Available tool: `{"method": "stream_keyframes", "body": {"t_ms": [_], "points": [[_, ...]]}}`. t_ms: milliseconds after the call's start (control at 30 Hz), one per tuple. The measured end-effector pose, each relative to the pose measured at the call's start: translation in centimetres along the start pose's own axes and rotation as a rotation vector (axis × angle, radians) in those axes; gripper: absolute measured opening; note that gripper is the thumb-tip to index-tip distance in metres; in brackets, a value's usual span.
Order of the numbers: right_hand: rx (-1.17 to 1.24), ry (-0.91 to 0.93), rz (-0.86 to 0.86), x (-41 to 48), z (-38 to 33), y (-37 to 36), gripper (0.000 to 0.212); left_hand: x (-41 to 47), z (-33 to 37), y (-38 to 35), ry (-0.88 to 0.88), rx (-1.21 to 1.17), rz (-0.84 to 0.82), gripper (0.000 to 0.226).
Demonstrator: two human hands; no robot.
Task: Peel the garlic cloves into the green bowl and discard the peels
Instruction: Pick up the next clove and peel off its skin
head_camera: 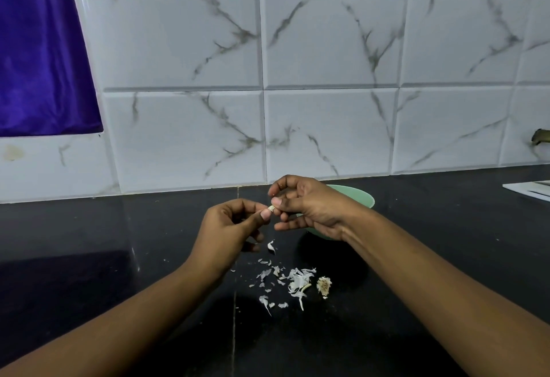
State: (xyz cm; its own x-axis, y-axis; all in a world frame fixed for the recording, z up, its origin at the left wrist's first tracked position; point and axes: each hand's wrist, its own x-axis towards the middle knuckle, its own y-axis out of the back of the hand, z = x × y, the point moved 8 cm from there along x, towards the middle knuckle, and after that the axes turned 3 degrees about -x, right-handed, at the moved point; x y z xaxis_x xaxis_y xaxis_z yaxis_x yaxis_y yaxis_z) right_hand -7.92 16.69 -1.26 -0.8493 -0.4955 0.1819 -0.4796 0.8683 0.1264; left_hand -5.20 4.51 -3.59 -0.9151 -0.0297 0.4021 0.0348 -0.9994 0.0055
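Left hand [229,227]: thumb and forefinger pinch one end of a small clove [270,208], other fingers curled under. Right hand [309,210]: thumb and fingertips pinch the opposite end of the same clove, the remaining fingers loosely spread below it. The clove is held in the air between the two hands, above the table [119,242], just left of the bowl. Only a small pale tip of it shows between the thumbs.

Bowl [357,195]: green, on the table directly behind and under the right hand. The hand covers most of it, and its contents are hidden.

Peels [294,283]: white flakes and strips scattered on the black table below the hands, densest towards the right. A dry root stub [323,286] lies at the right edge of the scatter. One white curved piece [270,246] lies apart, nearer the left hand. It is possibly a clove or a curl of skin; it is too small to tell.

Background: marbled white tile wall [327,123], purple cloth [41,49] at upper left, a flat white object [529,190] at the table's right edge.
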Motion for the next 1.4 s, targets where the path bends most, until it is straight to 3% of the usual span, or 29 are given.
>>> {"method": "stream_keyframes", "body": {"t_ms": [100, 300, 500, 833, 1133, 1400], "points": [[-0.061, 0.096, -0.020, 0.1, -0.5, -0.7, 0.016, -0.1, -0.5, 0.0, 0.065, -0.086, 0.003, 0.007], [-0.698, 0.493, 0.036, -1.4, -3.8, -1.5, 0.022, -0.4, -0.5, 0.0, 0.119, -0.163, 0.022, 0.011], [-0.851, 0.515, 0.027, -1.8, -4.2, -1.2, 0.029, -0.5, -0.3, 0.1, 0.136, -0.189, 0.041, 0.012], [-0.466, 0.329, 0.080, -0.8, -2.9, 0.0, 0.017, -0.5, 0.2, 0.1, 0.068, -0.139, 0.052, 0.011], [-0.089, -0.024, 0.232, 0.0, 1.1, -0.6, 0.019, -0.6, 1.9, 1.2, -0.170, 0.256, 0.142, 0.008], [0.002, -0.063, 0.184, 0.0, 1.1, -0.4, 0.018, -0.4, 0.5, 0.7, -0.018, 0.050, 0.069, 0.012]]}}
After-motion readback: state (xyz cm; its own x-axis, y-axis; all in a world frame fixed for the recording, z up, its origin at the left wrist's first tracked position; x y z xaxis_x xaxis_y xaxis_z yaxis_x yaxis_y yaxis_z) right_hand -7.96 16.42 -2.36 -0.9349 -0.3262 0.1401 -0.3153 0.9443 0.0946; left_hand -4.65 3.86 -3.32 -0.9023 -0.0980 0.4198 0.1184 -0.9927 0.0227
